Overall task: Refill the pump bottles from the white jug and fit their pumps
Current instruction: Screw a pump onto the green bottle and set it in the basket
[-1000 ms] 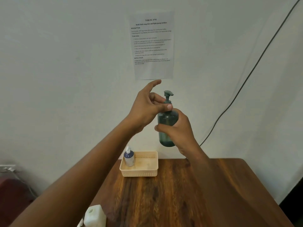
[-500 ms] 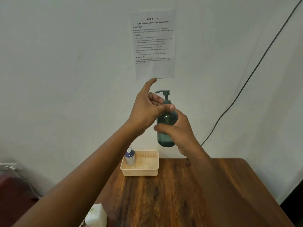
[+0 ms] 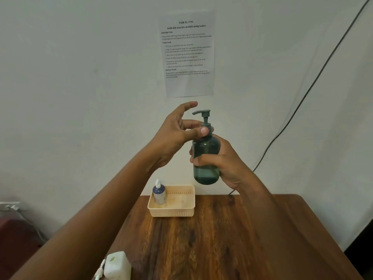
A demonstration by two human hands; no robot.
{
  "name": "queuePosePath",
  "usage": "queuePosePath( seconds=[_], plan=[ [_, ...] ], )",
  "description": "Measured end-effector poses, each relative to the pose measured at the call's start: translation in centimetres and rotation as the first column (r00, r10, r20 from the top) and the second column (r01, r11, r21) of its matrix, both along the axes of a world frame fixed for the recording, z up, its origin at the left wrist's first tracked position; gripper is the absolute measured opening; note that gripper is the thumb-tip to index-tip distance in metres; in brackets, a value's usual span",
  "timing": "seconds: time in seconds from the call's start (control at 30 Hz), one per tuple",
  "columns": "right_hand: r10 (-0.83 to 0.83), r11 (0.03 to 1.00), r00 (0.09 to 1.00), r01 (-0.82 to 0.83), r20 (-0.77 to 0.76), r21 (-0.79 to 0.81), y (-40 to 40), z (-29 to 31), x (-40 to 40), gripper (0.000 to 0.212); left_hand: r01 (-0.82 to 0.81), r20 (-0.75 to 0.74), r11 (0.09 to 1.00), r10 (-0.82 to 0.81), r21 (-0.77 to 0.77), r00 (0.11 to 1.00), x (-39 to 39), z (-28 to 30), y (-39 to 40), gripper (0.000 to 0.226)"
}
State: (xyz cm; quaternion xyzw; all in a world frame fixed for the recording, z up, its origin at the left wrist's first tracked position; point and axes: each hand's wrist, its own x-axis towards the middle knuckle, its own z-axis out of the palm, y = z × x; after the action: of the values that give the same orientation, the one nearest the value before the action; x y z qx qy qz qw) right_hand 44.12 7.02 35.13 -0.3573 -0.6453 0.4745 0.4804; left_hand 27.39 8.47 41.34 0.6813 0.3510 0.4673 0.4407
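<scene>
I hold a dark green pump bottle [image 3: 205,156] upright in the air above the table. My right hand [image 3: 224,164] grips its body from the right. My left hand [image 3: 177,134] pinches the collar of the green pump [image 3: 203,116] with thumb and fingers; the index finger sticks up free. The pump's spout points left. A blue pump bottle [image 3: 159,194] with a white pump stands in the left corner of a beige basket [image 3: 181,212]. The white jug [image 3: 117,265] sits at the table's near left edge, open at the top, partly cut off by the frame.
The wooden table [image 3: 222,239] reaches the white wall. A printed task sheet [image 3: 187,53] hangs on the wall above the hands. A black cable [image 3: 302,98] runs down the wall at right. A small white pump part [image 3: 100,269] lies beside the jug.
The pump head has turned: its spout first faced me, and now points left. My left hand has kept its pinch on the collar. The bottle rose slightly in my right hand.
</scene>
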Motion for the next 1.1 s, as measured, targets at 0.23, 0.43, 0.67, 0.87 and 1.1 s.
queuePosePath(
  seconds=[0.23, 0.43, 0.67, 0.87, 1.1],
  plan=[
    [0.152, 0.987, 0.988, -0.154, -0.04, -0.042, 0.4, -0.7, -0.8, 0.056, 0.058, 0.024, 0.998, -0.058, 0.004, 0.998, -0.9, -0.8, 0.0, 0.075],
    [0.107, 0.989, 0.99, -0.097, 0.094, -0.11, 1.5, -2.0, -1.9, 0.071, -0.096, 0.022, 0.995, 0.096, -0.015, 0.995, -2.2, -2.7, -0.1, 0.071],
    [-0.173, 0.985, 0.948, 0.162, 0.266, 0.064, 3.1, -4.5, -4.8, 0.064, -0.37, -0.071, 0.928, 0.372, 0.037, 0.926, -3.9, -6.4, 1.2, 0.075],
    [-0.172, 0.985, 0.934, 0.165, 0.314, 0.048, 6.6, -7.5, -7.0, 0.059, -0.43, -0.224, 0.902, 0.428, 0.045, 0.875, -7.8, -10.6, 4.2, 0.081],
    [-0.138, 0.987, 0.923, 0.158, 0.36, -0.024, 13.1, -13.1, -9.5, 0.065, -0.52, -0.468, 0.853, 0.448, -0.03, 0.762, -12.3, -19.1, 7.0, 0.092]
  ],
)
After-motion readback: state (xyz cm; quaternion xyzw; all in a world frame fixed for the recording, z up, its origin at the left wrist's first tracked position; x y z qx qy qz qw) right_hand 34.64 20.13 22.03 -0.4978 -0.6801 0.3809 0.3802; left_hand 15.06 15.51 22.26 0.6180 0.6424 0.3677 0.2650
